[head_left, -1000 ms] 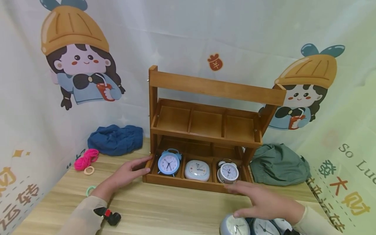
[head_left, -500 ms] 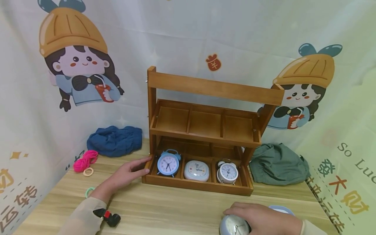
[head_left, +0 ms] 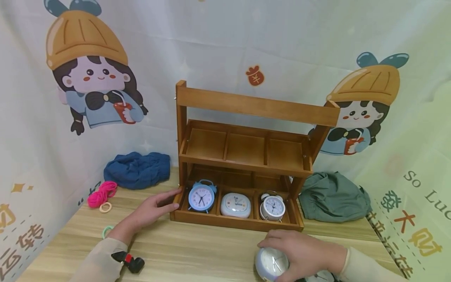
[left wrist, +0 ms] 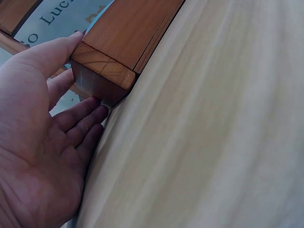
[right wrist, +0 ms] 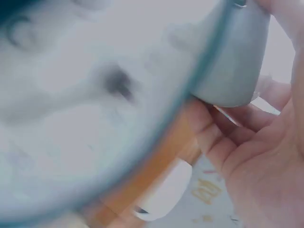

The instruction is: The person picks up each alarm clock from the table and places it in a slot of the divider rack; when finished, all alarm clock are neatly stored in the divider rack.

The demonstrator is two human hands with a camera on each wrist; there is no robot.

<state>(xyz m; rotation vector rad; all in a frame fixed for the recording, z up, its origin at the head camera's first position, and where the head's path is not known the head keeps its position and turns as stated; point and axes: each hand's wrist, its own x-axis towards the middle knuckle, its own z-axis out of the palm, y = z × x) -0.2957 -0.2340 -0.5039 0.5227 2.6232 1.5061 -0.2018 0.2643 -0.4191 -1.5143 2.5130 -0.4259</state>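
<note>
My right hand (head_left: 299, 254) grips a round pale lavender-grey clock (head_left: 268, 263) at the front right of the table, fingers on its far side and thumb on the near side. In the right wrist view a large blurred clock face (right wrist: 61, 133) with a teal rim fills the foreground. My left hand (head_left: 155, 209) rests against the left end of a brown wooden two-tier shelf (head_left: 243, 225); in the left wrist view its fingers (left wrist: 80, 116) touch the end piece. Three alarm clocks fill the lower compartments: blue (head_left: 201, 197), white rounded (head_left: 236, 205), white twin-bell (head_left: 273, 206).
Another clock (head_left: 320, 276) lies partly hidden under my right hand. A blue cloth (head_left: 137, 170), pink yarn (head_left: 102, 194) and a wooden ring (head_left: 106, 207) sit at the left. Green cloth (head_left: 334, 197) lies right of the shelf. A printed curtain (head_left: 211, 47) hangs behind.
My right hand has come down from beside the shelf's front edge onto the lavender-grey clock, which has shifted slightly left and away from the person. My left hand stays at the shelf.
</note>
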